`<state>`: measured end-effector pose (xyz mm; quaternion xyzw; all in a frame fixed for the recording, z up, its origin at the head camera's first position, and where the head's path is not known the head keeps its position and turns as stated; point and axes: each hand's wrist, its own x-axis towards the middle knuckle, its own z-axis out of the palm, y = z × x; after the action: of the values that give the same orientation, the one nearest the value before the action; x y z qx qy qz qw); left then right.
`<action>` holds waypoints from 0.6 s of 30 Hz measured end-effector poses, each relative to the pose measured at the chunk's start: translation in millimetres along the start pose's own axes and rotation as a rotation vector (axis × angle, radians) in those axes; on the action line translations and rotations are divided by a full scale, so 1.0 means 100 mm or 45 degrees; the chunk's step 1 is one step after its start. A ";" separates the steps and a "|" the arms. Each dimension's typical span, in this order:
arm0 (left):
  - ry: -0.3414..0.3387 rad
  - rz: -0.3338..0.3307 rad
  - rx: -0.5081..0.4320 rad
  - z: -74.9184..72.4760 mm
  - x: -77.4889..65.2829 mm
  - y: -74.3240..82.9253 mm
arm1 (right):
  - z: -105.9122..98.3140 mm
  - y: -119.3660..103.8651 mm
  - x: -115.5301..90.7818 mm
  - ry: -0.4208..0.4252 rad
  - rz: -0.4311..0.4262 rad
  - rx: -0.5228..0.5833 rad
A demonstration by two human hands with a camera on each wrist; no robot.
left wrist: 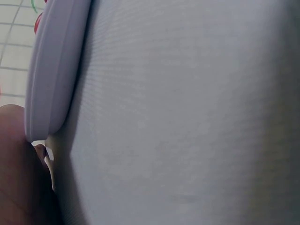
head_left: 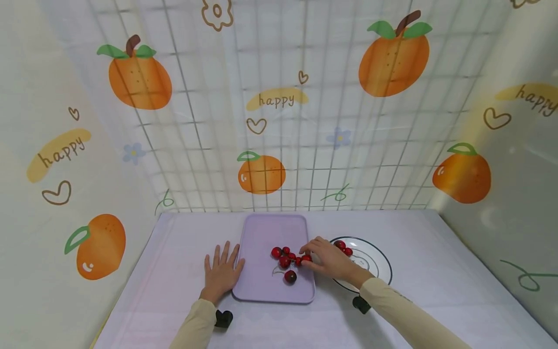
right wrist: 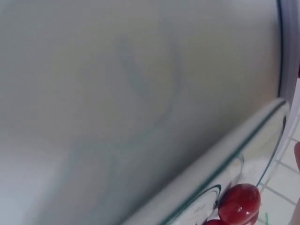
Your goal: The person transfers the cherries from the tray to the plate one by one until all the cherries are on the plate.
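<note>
My left hand (head_left: 221, 272) lies flat with fingers spread on the table, its thumb right at the left edge of the lilac tray (head_left: 257, 286). Several dark red cherries (head_left: 285, 262) are clustered on that tray, and one with a stem, a cherry (head_left: 290, 277), lies a little nearer to me. From the right, my right hand (head_left: 329, 259) reaches over the tray's edge and pinches a cherry (head_left: 307, 258) between thumb and fingers. Under that forearm sits a white plate (head_left: 380, 264) with a dark rim; a few cherries (right wrist: 240, 203) rest on it, close to the wrist.
A white table (head_left: 418, 252) carries tray and plate side by side. Black heart-shaped pieces show at each wrist, one by the left wrist (head_left: 224, 319) and one by the right (head_left: 361, 304). Behind stands a grid wall (head_left: 322, 189) covered by a sheet printed with oranges.
</note>
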<state>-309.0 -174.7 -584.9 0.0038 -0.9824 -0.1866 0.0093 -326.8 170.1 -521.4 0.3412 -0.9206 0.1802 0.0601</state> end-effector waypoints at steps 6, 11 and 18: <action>0.011 0.005 -0.005 0.01 -0.01 0.00 | -0.04 0.01 0.00 0.012 -0.011 -0.026; 0.009 0.004 -0.003 0.02 -0.01 0.00 | -0.05 0.02 -0.03 0.032 -0.025 -0.052; 0.009 0.005 -0.008 0.03 0.00 -0.01 | -0.08 0.05 -0.04 0.116 0.014 -0.136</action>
<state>-309.4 -174.2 -587.6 0.0027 -0.9818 -0.1897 0.0131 -327.5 179.3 -516.2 0.3237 -0.9271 0.1465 0.1192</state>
